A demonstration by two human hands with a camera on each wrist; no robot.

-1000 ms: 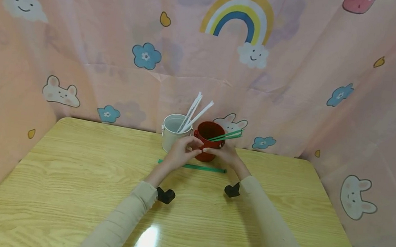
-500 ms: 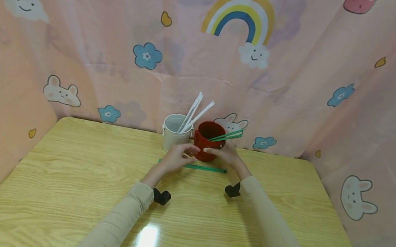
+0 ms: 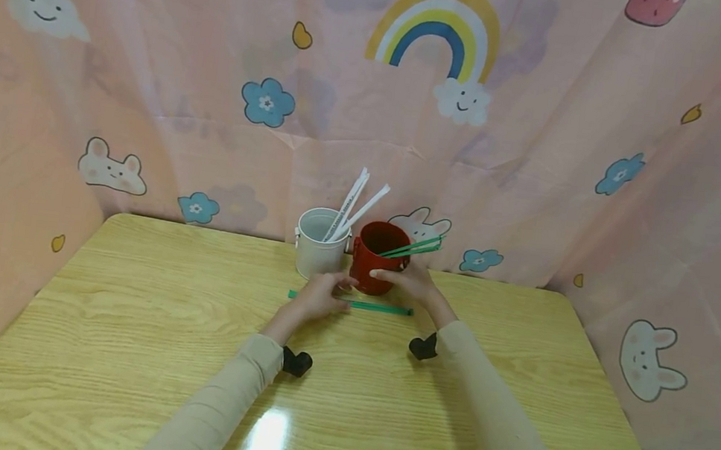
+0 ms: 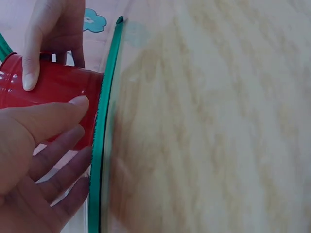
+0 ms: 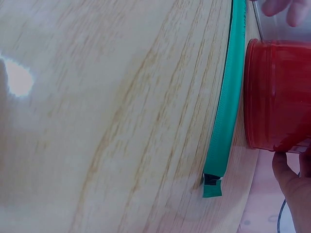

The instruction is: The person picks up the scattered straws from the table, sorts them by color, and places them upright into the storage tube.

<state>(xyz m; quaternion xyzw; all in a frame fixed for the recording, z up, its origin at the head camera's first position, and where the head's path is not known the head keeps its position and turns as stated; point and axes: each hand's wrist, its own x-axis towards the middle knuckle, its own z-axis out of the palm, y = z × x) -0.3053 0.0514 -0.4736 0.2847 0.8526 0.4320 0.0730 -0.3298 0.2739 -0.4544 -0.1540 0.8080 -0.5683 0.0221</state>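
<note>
A red bucket [image 3: 378, 261] stands upright at the back of the table, with green straws [image 3: 413, 247] leaning out to the right. My right hand [image 3: 413, 280] holds its right side, thumb across the front; the other fingers are partly hidden behind it. One green wrapped straw [image 5: 227, 107] lies on the table in front of the bucket. My left hand [image 3: 323, 295] is over this straw's left half, thumb and fingers apart, as the left wrist view shows [image 4: 43, 155]. Its fingertips are beside the straw, and I cannot tell whether they touch it.
Left of the red bucket stands a white bucket [image 3: 318, 257] with white wrapped straws [image 3: 354, 209] leaning in it. Behind the wooden table [image 3: 140, 318] hangs a pink patterned curtain [image 3: 182, 83], close to both buckets. Black camera mounts sit on both wrists.
My left hand has come away from the front of the red bucket and down toward the table, over the lying green straw. The right hand stays on the bucket.
</note>
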